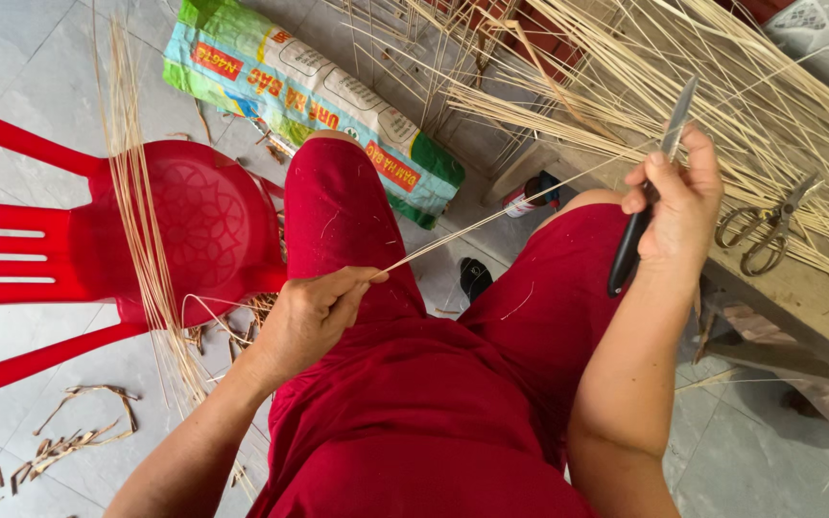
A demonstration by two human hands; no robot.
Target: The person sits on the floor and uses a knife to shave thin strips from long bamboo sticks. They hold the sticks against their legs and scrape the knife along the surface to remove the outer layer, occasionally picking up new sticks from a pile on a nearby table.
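Over the red-clothed lap, a thin pale straw-coloured strip (491,219) runs taut, slanting from near left up to far right. The left hand (311,318) pinches its near end between thumb and fingers, while the right hand (675,201) is clenched around a black-handled knife (647,192), its blade pointing up against the strip. Scissors (768,226) lie on the desk (798,297) at right among more strips; a red plastic chair (146,240) stands left.

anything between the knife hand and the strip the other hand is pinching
Nothing visible does. The right hand holds the knife with its blade against the thin strip, which runs free above the lap to the left hand.
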